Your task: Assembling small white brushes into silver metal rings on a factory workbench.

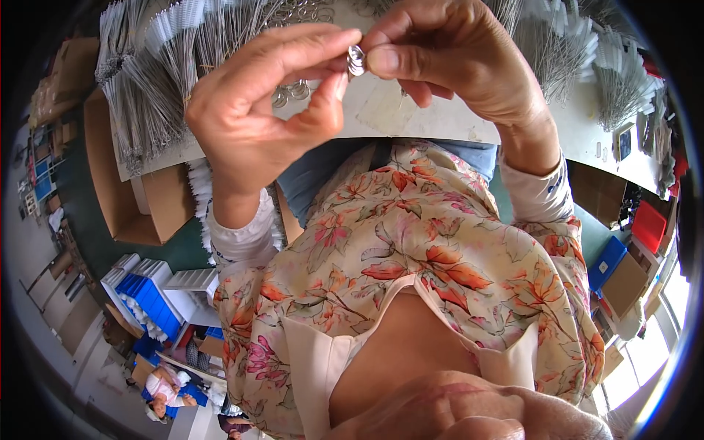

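A small coil or stack of shiny metal rings is held up between my two hands, above the near part of the table. My right hand pinches it from the right with thumb and index finger, its other fingers curled below. From the left, my left hand closes its index finger and thumb around the same rings. Whether they are separate rings or one coil is too small to tell. Behind my left hand, loose metal rings lie on the white table, with more key-ring-like rings farther back.
Bundles of thin wire brushes with white bristles cover the table's left side, and more brush bundles stand at the right. An open cardboard box is below left. Blue bins and another person are farther off.
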Tool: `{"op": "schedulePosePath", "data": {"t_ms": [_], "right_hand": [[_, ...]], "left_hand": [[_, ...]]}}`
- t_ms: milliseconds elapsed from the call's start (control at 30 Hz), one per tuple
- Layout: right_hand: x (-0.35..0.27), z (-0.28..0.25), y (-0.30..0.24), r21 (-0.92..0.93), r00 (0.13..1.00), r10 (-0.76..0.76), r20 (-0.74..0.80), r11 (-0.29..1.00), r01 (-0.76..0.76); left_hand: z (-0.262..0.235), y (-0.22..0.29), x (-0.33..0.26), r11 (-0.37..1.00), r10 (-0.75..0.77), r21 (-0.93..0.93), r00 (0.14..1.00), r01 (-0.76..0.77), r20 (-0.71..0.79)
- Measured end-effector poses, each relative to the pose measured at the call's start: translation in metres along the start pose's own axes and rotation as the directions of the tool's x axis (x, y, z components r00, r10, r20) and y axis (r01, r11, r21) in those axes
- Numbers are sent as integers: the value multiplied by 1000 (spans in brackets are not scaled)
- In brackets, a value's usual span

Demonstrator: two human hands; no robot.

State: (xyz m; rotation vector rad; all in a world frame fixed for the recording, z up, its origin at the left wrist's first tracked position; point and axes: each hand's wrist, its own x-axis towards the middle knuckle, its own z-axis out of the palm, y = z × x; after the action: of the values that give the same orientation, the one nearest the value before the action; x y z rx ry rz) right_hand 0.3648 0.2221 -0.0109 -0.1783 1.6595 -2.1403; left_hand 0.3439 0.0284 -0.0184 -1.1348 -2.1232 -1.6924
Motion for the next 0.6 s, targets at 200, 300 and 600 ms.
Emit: {"op": "schedulePosePath", "data": {"t_ms": [200,300,600], "right_hand": [[-7,2,23,-174,999,30,30,984,-25],[-8,5,29,-87,999,-20,-36,996,17],[11,12,125,-939,843,-524,119,215,267]], "left_hand": [[1,-3,-3,999,-9,43,1000,8,15],[-1,-4,-6,964,-219,-151,975,221,29],[-45,-111,24,594,-476,744,879,306,19]]}}
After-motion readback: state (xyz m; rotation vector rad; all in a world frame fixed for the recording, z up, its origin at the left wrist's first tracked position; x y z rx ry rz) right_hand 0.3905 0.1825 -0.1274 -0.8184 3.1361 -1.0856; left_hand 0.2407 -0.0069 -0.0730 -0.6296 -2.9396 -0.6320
